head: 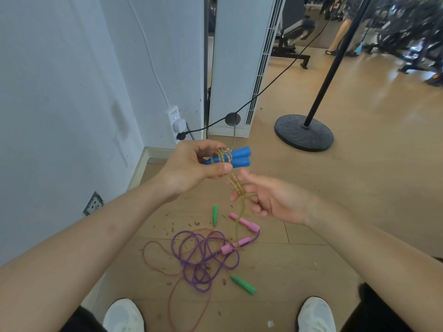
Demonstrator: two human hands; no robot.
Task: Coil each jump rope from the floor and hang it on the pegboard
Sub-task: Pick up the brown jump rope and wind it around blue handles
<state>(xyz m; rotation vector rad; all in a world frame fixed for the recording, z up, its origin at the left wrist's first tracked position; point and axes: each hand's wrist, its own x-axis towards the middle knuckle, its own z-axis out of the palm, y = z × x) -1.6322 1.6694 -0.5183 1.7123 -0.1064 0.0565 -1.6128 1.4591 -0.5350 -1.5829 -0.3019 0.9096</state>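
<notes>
My left hand (pixel 191 166) grips two blue handles (pixel 237 157) side by side, with turns of a yellow patterned rope (pixel 224 156) wound around them. The rope runs down to my right hand (pixel 271 200), whose fingers curl around a loop of it (pixel 239 191), and its slack hangs on toward the floor. Below lie a tangled purple rope (pixel 203 257) with two pink handles (pixel 236 245), and a thin reddish rope (pixel 167 271) with two green handles (pixel 243 284). No pegboard is in view.
A white wall with a power strip (pixel 175 121) stands on the left, a tall white unit (pixel 239 68) behind. A black pole on a round base (pixel 303 133) stands at the right. My white shoes (pixel 123 315) are at the bottom. Gym equipment and a person's legs are far back.
</notes>
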